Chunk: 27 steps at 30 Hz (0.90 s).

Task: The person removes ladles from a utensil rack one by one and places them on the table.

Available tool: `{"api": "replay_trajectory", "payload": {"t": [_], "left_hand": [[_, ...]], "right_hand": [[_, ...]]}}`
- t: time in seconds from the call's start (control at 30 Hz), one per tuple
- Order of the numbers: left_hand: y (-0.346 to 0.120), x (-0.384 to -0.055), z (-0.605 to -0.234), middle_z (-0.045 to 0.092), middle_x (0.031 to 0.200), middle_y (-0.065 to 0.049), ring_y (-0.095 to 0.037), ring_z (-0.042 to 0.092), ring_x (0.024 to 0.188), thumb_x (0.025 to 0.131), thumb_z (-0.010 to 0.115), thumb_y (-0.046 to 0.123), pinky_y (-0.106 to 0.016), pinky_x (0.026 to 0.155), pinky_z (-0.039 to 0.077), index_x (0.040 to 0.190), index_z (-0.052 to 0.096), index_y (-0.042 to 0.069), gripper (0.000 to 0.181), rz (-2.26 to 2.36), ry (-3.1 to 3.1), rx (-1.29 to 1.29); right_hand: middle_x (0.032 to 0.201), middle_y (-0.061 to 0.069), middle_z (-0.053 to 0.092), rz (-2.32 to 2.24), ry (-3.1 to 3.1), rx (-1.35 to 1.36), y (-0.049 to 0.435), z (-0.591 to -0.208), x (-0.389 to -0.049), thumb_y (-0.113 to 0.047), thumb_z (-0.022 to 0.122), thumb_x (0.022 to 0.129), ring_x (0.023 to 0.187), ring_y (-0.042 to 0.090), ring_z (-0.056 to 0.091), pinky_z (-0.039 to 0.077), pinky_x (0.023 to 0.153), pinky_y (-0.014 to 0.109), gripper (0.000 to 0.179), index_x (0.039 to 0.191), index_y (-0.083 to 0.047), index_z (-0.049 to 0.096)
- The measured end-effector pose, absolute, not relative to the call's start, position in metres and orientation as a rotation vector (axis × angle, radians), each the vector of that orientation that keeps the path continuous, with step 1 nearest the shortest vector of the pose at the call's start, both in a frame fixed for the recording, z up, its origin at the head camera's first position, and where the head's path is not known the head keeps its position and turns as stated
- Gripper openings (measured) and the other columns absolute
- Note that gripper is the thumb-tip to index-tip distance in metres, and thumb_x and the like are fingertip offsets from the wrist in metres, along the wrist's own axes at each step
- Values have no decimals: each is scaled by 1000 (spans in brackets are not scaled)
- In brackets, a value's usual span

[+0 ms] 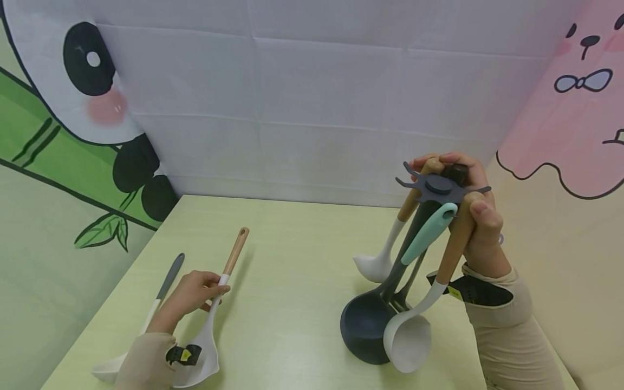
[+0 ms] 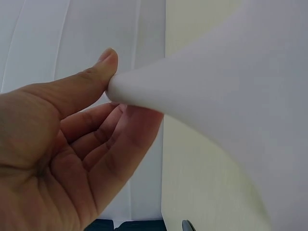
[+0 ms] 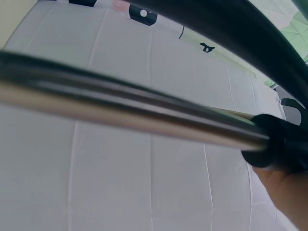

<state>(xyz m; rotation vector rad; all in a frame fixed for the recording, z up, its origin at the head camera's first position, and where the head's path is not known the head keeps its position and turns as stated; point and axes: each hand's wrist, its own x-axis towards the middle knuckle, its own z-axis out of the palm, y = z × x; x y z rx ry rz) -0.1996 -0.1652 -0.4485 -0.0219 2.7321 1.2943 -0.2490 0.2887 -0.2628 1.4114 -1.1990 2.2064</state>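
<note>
My left hand [image 1: 197,292] pinches a white turner [image 1: 208,338] by its neck, between thumb and fingers. Its wooden handle points away from me; the left wrist view shows the white neck [image 2: 159,84] flaring towards the head. At the right, my right hand [image 1: 480,216] curls round a grey hooked utensil rack [image 1: 439,187] and the handle tops about it. Its thumb lies on the wooden handle of a white ladle [image 1: 409,341]. A black ladle [image 1: 365,325], a mint-green handle [image 1: 429,233] and another white ladle [image 1: 377,265] hang there too. The rack's lower part is hidden.
Left of the turner lies a white utensil with a grey handle [image 1: 170,276], partly behind my left sleeve. The pale table [image 1: 283,303] meets a white cloth backdrop [image 1: 317,108] at its far edge. A steel shaft [image 3: 144,113] crosses the right wrist view.
</note>
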Motion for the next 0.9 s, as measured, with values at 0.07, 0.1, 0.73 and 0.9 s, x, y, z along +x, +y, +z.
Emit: {"api": "replay_trajectory", "payload": {"t": [0.07, 0.1, 0.73, 0.9], "left_hand": [[-166, -199, -450, 67, 82, -11, -20, 65, 69, 92, 72, 10, -37, 57, 59, 102, 66, -11, 24, 1296, 2726, -33], [-167, -199, -450, 67, 83, -12, -20, 64, 69, 92, 71, 10, -37, 57, 59, 102, 66, -11, 24, 1297, 2723, -40], [-178, -199, -464, 68, 79, -13, -19, 64, 67, 92, 69, 7, -37, 56, 59, 98, 67, -10, 18, 1293, 2691, -81], [-180, -199, -466, 68, 78, -13, -19, 64, 67, 92, 69, 6, -37, 56, 59, 97, 67, -10, 17, 1276, 2683, -112]], "right_hand": [[120, 30, 55, 2209, -1198, 1412, 289, -263, -249, -18, 53, 83, 120, 41, 50, 35, 107, 42, 49, 124, 8, 47], [120, 29, 55, 2211, -1196, 1415, 288, -262, -249, -18, 53, 83, 119, 41, 50, 35, 107, 42, 49, 124, 8, 47], [120, 28, 56, 2199, -1202, 1416, 286, -261, -249, -19, 54, 84, 120, 40, 51, 36, 105, 41, 48, 124, 7, 47], [120, 29, 57, 2157, -1200, 1442, 285, -260, -252, -24, 58, 87, 118, 39, 53, 42, 100, 42, 48, 122, 7, 48]]}}
